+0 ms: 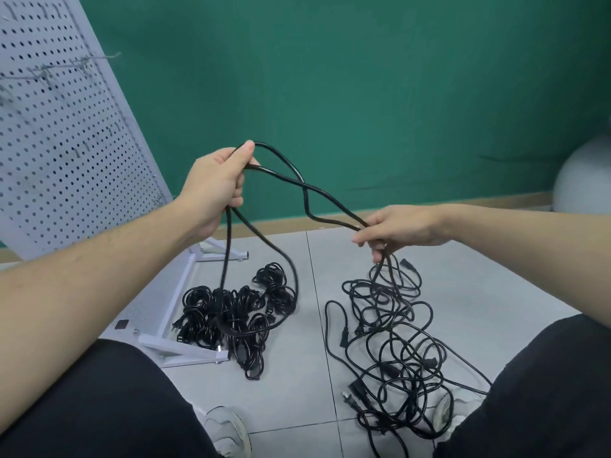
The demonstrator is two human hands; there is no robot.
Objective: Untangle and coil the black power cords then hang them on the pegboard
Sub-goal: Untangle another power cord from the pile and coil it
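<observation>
A: Left hand, centre-left of frame?
B: Raised, fingers curled round a black power cord, thumb pressing the top of the loop.

A: Right hand, right of centre?
B: Lower, pinching the same cord where 2 strands cross; more cord dropping from the fingers.

A: Below the left hand?
B: 2 strands hanging to a pile of coiled cords on the floor, lower centre, beside the pegboard's white foot.

A: Below the right hand?
B: Loose tangle of cords, lower right, spread over the tiles, plugs visible among the loops.

A: Pegboard?
B: Upper left, grey, perforated, leaning, with bare wire hooks.

A: Elsewhere?
B: Green wall behind; grey ball at right edge; dark trousers and 2 light shoes along the bottom.
</observation>
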